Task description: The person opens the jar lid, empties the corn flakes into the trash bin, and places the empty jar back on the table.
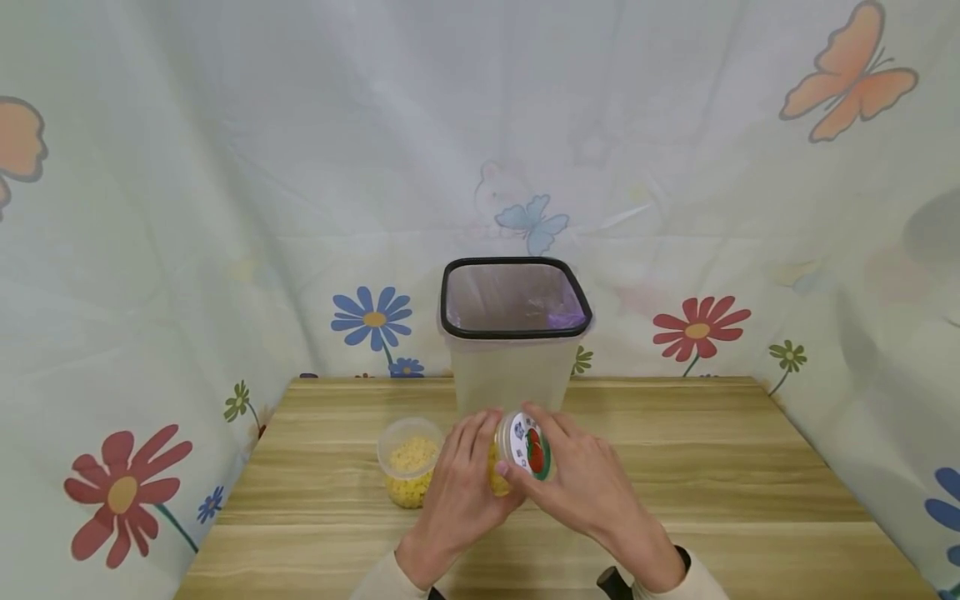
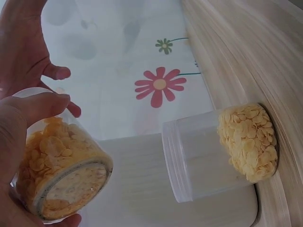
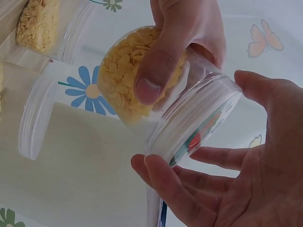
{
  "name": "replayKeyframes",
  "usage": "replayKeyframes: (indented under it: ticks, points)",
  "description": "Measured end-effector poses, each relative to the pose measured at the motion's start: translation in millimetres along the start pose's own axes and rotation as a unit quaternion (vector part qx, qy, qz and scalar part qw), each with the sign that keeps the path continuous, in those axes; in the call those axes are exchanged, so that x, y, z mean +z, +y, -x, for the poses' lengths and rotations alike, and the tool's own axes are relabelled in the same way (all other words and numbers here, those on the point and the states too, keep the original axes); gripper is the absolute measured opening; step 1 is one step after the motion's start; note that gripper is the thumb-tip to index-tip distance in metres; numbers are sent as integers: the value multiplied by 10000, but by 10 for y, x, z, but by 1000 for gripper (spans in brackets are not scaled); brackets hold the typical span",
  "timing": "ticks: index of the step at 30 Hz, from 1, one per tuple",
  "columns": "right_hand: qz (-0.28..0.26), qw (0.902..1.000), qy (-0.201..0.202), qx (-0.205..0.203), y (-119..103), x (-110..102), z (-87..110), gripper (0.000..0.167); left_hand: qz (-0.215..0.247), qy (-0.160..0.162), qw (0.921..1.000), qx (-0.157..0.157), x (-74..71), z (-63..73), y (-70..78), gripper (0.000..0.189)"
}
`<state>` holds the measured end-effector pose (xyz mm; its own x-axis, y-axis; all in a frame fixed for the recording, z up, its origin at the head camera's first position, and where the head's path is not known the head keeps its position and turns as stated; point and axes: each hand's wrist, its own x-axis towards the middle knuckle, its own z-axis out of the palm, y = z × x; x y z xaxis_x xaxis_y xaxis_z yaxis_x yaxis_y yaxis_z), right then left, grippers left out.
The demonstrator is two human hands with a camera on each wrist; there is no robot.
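Note:
My left hand (image 1: 468, 475) grips a clear plastic jar (image 3: 128, 71) of yellow flakes, tipped over sideways. My right hand (image 1: 581, 467) holds its round lid (image 1: 529, 446), thumb and fingertips on opposite edges; the lid carries a red and green picture. The lid is still against the jar's mouth. An open jar (image 1: 408, 462) partly filled with flakes stands left of my hands. Another uncapped jar of flakes (image 2: 222, 151) stands on the table in the left wrist view; in the head view my hands hide it.
A tall pale bin (image 1: 510, 367) with a black rim and a plastic liner stands behind my hands. The wood-grain table (image 1: 675, 467) meets a hanging sheet (image 1: 300, 167) printed with flowers and butterflies at the back and sides.

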<state>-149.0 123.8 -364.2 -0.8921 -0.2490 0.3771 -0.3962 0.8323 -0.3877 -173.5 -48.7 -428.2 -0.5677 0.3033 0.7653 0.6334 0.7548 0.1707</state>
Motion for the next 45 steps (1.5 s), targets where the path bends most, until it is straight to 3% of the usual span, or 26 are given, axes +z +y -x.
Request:
replayKeyframes:
  ticks: [7,14,23,30,45]
  points:
    - [-191,9991,8,-390,43,-17,-17,73,-73,-115,9999,-4,0,8,-7,88]
    - [-714,9928,-173,-949,112,-55,-14,73,126,-198,9997,-113,-3,16,-13,91]
    - [-533,9857,-204,-1586,184,-59,7,80,197,-257,9994,-122,26,47,-5,97]
    - [-586,9806,-316,-1844,202,-50,-26,82,181,-197,9996,-92,42,44,-25,99]
    - [-718,9765,-337,-2003,215,-21,-55,86,157,-218,9995,-172,54,37,-48,99]
